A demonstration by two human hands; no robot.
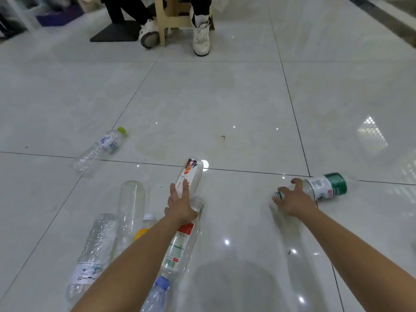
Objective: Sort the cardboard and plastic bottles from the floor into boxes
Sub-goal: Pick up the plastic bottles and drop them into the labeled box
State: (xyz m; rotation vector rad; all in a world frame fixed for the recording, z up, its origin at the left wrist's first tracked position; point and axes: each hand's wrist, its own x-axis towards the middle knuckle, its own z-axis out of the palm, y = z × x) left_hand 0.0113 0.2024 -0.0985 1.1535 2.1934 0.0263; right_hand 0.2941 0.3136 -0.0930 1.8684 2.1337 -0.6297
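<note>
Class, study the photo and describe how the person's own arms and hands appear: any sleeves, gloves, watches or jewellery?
The left forearm and right forearm are bare to the frame's lower edge, no sleeve showing. The left hand and right hand wear no gloves; no watch, bracelet or ring is visible.

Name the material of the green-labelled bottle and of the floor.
Green-labelled bottle: thin clear plastic, apparently; its wall is see-through, and a printed film label wraps it. Floor: glossy tile, ceramic or polished stone, I cannot tell which; dark joint lines and sharp light reflections show.
</note>
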